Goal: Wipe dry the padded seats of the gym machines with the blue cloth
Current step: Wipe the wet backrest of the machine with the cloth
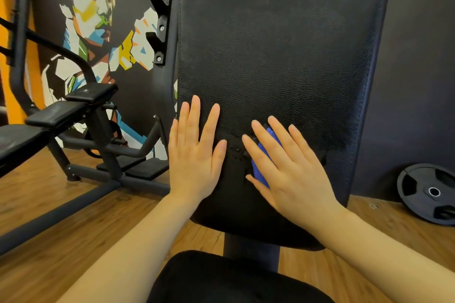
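Observation:
A tall black padded backrest [275, 56] fills the middle of the head view, with a round black seat pad [221, 278] below it at the bottom edge. My left hand [194, 152] lies flat on the lower left of the backrest, fingers straight and spread. My right hand [288, 167] presses the blue cloth [263, 155] against the lower middle of the pad with straight fingers. Only a strip of the cloth shows between my fingers; the rest is hidden under the palm. A worn patch with small holes [236, 152] sits between my hands.
A black bench machine with padded sections [56, 113] stands at the left on the wooden floor [73, 241]. A black weight plate [428, 192] leans against the dark wall at the right. Rack hooks [160, 32] run up the post left of the backrest, before a painted mural [93, 12].

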The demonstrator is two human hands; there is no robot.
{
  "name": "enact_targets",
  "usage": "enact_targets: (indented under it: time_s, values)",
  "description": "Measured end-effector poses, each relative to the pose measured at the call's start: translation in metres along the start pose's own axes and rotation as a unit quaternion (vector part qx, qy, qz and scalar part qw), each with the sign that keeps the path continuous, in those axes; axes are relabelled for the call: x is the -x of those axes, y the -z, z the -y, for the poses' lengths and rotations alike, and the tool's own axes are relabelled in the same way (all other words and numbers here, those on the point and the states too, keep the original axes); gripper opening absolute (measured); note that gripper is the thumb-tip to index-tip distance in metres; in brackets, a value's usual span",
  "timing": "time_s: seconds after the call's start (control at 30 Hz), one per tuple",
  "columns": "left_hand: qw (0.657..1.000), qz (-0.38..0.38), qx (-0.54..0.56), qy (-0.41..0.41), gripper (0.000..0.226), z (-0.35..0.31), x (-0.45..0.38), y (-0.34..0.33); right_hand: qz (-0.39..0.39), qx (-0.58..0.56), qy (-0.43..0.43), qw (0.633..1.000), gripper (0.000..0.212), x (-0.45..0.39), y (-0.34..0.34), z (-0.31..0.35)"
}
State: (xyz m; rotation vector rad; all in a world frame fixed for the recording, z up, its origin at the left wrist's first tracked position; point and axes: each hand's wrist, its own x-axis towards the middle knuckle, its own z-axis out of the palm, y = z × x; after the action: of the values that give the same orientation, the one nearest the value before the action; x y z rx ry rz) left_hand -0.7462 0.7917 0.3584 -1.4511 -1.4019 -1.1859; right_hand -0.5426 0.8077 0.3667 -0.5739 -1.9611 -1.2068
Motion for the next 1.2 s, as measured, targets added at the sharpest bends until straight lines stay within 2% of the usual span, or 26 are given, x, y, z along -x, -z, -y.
enact_targets:
  time_s: [0.1,0.2,0.33,0.53,0.67,0.8,0.9,1.2]
  values:
    - [1.0,-0.004,0.002,0.0,0.057,0.0,0.0,0.0,-0.064,-0.028,-0.003,0.998,0.046,-0.008,0.0,-0.005]
    - [1.0,-0.006,-0.001,0.001,0.058,-0.001,0.0,0.0,-0.125,-0.038,-0.032,0.991,0.044,-0.031,0.007,-0.027]
    - [1.0,-0.005,-0.002,0.002,0.06,-0.001,0.0,0.0,-0.071,-0.015,-0.06,0.996,0.056,-0.045,0.009,-0.037]
    - [1.0,-0.007,0.002,0.001,0.059,-0.001,0.0,0.001,-0.046,0.018,-0.075,0.996,0.049,-0.038,0.003,-0.027]
    - [1.0,-0.005,0.001,0.004,0.059,-0.002,0.0,0.001,-0.024,0.017,-0.066,0.997,0.045,-0.013,-0.003,-0.009]
    - [1.0,-0.004,0.003,0.003,0.058,-0.002,0.0,0.001,0.0,-0.036,-0.06,0.998,0.045,0.024,-0.006,0.014]
    - [1.0,-0.002,0.0,0.008,0.057,-0.002,0.001,0.001,0.02,0.012,-0.058,0.998,0.055,0.04,-0.002,0.023]
    - [1.0,-0.006,-0.002,0.007,0.058,-0.002,0.001,-0.001,-0.019,0.042,-0.076,0.996,0.062,0.009,0.005,0.001]
